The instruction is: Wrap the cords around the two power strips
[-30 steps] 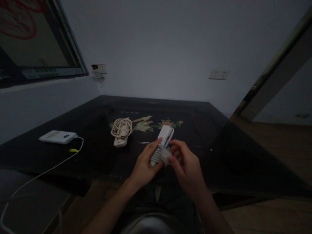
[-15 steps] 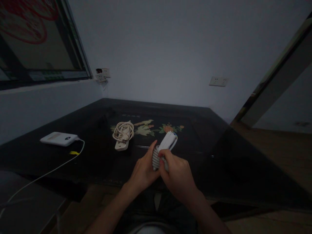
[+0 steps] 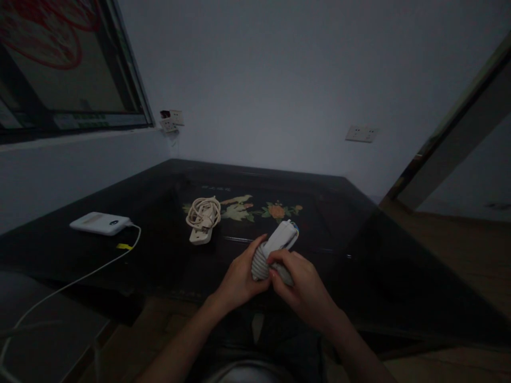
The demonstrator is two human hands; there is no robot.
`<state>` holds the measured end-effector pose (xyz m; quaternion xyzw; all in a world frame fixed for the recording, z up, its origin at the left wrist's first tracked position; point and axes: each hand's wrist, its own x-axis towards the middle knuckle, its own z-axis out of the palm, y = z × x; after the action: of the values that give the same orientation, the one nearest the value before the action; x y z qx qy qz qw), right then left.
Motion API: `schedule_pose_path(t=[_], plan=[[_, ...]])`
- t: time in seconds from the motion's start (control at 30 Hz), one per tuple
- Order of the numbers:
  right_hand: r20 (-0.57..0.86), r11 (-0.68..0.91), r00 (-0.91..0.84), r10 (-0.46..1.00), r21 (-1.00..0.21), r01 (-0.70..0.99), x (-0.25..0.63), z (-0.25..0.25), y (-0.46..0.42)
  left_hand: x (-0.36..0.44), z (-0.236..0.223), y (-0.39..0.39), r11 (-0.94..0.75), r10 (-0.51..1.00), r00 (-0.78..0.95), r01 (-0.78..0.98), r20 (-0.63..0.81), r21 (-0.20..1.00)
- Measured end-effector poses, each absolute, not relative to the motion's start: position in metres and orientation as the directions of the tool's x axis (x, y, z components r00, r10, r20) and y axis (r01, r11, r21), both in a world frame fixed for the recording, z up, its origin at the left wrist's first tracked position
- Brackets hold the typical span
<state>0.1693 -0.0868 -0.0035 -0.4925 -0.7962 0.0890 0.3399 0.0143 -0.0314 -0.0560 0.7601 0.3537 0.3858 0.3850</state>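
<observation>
Between my hands, above the near part of the table, is a white oblong block (image 3: 280, 237), which looks like a power strip. A pale grey cord (image 3: 260, 263) is wound in tight turns round its lower part. My left hand (image 3: 241, 272) is closed round the left side of the wound cord, thumb pointing up. My right hand (image 3: 301, 284) pinches at the turns from the right, thumb and forefinger together, hiding part of the cord. At the block's far end, a thin loop with blue and yellowish colour shows.
A second power strip (image 3: 200, 236) lies left of my hands, its beige cable (image 3: 203, 211) coiled on top. Farther left are a white power bank (image 3: 99, 223) with a white cable (image 3: 85, 275) and a yellow tag (image 3: 124, 246). The black table (image 3: 359, 223) meets a wall with sockets (image 3: 361, 133).
Both hands and the wound block have shifted slightly right. The block's far end sits a little lower, uncovering more of the painted flower. My grip looks much the same.
</observation>
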Motion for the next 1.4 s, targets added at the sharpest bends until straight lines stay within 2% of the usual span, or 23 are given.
schedule_pose_path(t=[0.13,0.3,0.37,0.53,0.63,0.77,0.9,1.0,1.17,1.4], plan=[[0.55,0.51,-0.196,0.812,-0.505,0.696,0.165,-0.017,-0.085,0.018,-0.059,-0.032,-0.395,0.87,0.39,0.183,0.302,0.901],[0.562,0.464,-0.002,0.827,-0.68,0.568,0.156,-0.037,-0.089,0.02,-0.063,-0.037,-0.394,0.891,0.307,0.151,0.336,0.906],[0.58,0.467,0.06,0.812,-0.709,0.529,0.151,-0.042,-0.094,0.021,-0.065,-0.041,-0.395,0.898,0.264,0.137,0.351,0.908],[0.693,0.484,0.204,0.692,-0.654,0.581,0.144,-0.05,-0.105,0.026,-0.068,-0.051,-0.401,0.91,0.14,0.066,0.39,0.914],[0.731,0.486,0.26,0.631,-0.634,0.602,0.144,-0.053,-0.108,0.029,-0.068,-0.054,-0.383,0.917,0.131,0.018,0.378,0.923],[0.664,0.473,0.292,0.688,-0.716,0.514,0.144,-0.06,-0.11,0.031,-0.069,-0.057,-0.362,0.921,0.156,0.001,0.357,0.932],[0.549,0.457,0.328,0.769,-0.83,0.319,0.143,-0.069,-0.115,0.03,-0.073,-0.059,-0.402,0.905,0.187,0.075,0.383,0.912],[0.516,0.458,0.339,0.786,-0.856,0.241,0.145,-0.069,-0.119,0.027,-0.073,-0.06,-0.434,0.893,0.204,0.153,0.401,0.888],[0.527,0.473,0.321,0.787,-0.85,0.233,0.153,-0.058,-0.121,0.025,-0.068,-0.062,-0.471,0.876,0.241,0.233,0.418,0.851],[0.476,0.427,0.236,0.847,-0.874,0.232,0.164,-0.052,-0.12,0.028,-0.066,-0.065,-0.449,0.875,0.285,0.174,0.391,0.877]])
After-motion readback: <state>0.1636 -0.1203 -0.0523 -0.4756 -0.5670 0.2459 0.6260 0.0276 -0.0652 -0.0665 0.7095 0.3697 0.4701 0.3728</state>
